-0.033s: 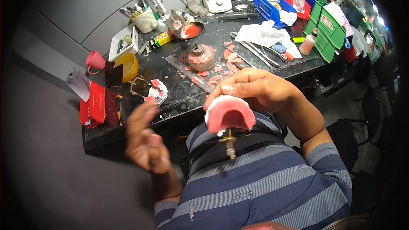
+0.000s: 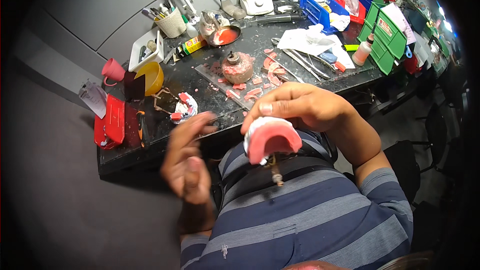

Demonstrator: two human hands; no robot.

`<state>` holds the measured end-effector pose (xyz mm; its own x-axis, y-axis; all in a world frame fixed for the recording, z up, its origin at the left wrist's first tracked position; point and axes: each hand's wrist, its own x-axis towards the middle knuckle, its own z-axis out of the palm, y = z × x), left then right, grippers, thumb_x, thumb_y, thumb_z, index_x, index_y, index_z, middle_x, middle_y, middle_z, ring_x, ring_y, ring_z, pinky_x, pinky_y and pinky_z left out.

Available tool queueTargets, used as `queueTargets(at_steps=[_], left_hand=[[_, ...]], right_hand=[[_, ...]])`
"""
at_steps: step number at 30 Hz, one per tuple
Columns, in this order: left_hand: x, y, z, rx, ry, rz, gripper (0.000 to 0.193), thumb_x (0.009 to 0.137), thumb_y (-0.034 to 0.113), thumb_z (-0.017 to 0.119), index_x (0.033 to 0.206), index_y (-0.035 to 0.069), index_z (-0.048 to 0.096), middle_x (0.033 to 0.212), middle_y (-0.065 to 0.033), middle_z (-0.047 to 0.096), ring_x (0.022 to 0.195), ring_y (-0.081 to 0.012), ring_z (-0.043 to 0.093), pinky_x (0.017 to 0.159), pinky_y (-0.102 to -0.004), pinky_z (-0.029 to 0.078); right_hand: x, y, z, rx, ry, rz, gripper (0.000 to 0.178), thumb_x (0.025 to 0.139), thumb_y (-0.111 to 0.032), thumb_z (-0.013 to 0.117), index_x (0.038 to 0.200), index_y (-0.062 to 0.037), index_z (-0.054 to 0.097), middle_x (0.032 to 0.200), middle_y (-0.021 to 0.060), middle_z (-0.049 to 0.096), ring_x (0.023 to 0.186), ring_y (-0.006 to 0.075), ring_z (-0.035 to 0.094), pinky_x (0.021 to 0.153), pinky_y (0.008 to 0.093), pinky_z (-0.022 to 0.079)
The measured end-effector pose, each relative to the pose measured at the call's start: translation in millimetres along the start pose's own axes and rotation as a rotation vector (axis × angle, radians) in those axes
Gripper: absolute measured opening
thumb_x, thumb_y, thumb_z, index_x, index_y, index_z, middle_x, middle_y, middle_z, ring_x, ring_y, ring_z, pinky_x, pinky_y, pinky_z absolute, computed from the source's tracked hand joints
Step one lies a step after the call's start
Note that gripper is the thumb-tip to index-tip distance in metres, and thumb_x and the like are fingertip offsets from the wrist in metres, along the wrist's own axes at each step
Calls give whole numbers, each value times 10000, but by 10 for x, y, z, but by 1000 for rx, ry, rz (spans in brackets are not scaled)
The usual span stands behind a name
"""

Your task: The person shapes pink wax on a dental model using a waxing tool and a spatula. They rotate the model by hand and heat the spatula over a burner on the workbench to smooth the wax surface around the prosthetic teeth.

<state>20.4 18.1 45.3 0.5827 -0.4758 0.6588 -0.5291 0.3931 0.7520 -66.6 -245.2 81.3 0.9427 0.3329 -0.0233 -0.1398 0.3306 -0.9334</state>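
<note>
In front of my torso, my right hand (image 2: 312, 110) grips a white plaster dental cast (image 2: 254, 132) from behind, thumb over its top edge. A smooth pink horseshoe of wax (image 2: 262, 144) covers the cast's near face. Below it hangs a brass-coloured hinged metal frame (image 2: 276, 172), partly hidden. My left hand (image 2: 190, 157) is raised to the left of the cast, apart from it. It holds nothing, with fingers stretched and thumb apart, a little blurred. Just beyond it on the bench edge lies a second plaster cast (image 2: 185, 107) with pink wax pieces and a wire-like metal frame.
On the black bench stand a wax-spattered burner (image 2: 237, 67), pink wax scraps (image 2: 254, 91), a pan of red wax (image 2: 226, 35) and a yellow bowl (image 2: 152, 79). Metal hand tools (image 2: 302, 64), a dropper bottle (image 2: 362, 52) and a green bin (image 2: 385, 40) sit right; a red case (image 2: 111, 122) left.
My left hand has moved right, closer to the held cast. The cast has shifted slightly right and down and turned a little in my right hand.
</note>
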Motion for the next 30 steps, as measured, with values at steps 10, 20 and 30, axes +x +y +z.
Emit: queueTargets(at_steps=[10,20,30], left_hand=[[-264,-307,448,-1419,-359,-1153,1127,922,903,150,1542,-14,362,1346,-411,569,1150,-574,654,771,-587,660],[-64,-104,280,-1422,-98,-780,982,998,770,382,1617,15,284,1621,-400,273,1540,-575,222,1205,-743,250],[13,-180,322,-1379,22,-701,863,1022,708,452,1593,65,387,1702,-284,225,1586,-426,238,1174,-812,178]], right_hand=[[139,-184,146,-696,-25,198,477,1077,-382,622,1069,90,692,814,140,727,659,185,737,590,326,595],[-243,29,-502,-1301,792,-108,188,919,-148,776,965,27,727,877,209,752,834,376,742,757,424,569],[-52,233,-689,-1506,974,60,88,842,-43,719,912,10,729,879,248,732,896,428,719,796,516,541]])
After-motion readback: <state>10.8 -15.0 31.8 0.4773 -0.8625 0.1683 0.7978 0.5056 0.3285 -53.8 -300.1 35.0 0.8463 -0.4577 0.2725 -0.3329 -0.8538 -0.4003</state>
